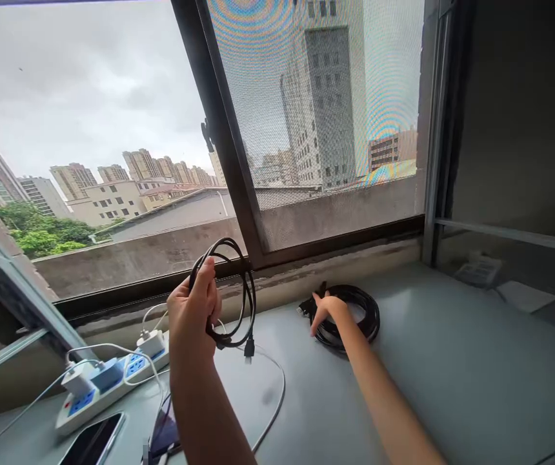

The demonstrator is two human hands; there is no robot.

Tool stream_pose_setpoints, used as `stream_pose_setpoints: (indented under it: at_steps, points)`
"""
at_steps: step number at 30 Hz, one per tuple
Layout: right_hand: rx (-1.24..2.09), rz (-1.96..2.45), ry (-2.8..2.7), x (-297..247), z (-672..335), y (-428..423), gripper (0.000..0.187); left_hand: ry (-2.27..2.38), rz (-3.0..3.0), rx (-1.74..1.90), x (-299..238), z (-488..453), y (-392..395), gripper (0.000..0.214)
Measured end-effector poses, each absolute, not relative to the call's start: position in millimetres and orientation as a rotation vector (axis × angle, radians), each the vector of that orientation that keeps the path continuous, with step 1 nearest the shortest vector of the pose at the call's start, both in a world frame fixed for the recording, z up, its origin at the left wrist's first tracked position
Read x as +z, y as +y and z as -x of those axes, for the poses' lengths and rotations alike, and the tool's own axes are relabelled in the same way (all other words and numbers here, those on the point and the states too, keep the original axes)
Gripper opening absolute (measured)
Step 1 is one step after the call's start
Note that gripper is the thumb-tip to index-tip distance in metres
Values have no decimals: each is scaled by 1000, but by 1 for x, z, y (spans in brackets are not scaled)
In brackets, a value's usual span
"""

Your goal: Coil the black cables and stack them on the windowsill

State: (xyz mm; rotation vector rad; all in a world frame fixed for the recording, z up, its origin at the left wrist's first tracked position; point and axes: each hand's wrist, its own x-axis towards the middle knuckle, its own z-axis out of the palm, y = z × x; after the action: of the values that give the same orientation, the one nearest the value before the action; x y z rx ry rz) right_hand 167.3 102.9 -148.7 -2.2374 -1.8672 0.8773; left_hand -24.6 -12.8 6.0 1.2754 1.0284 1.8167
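My left hand [194, 303] is raised above the desk, its fingers closed around a small coil of thin black cable [252, 290]. One end of that cable, a flat black plug with a metal tip that looks like HDMI, dangles below the loops. A thicker coil of black cable [372, 316] lies on the desk near the window sill. Over the left side of this coil is my right hand [326, 310], its thumb and a finger spread apart beside the cable's plug [304, 308]. The other right fingers are partly hidden.
On the left a white power strip [67, 420] carries several chargers with white cords. A phone [93, 442] and a dark device [165, 431] lie in front of it. One white cord [283, 387] curves across the grey desk [452, 374]. A window [253, 258] stands behind.
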Motion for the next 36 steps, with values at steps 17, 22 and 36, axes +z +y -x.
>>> stream_pose_setpoints:
  at_steps: [17,22,36]
  points:
    - [858,2376,-1685,-167,-201,111,114,1047,-1246,1783,7,31,-14,30]
    - [820,2460,-1471,-171,-216,109,108,1051,-1238,1744,8,29,-14,29]
    - [774,2315,-1213,-132,-238,82,50,972,-1210,1585,7,20,-11,24]
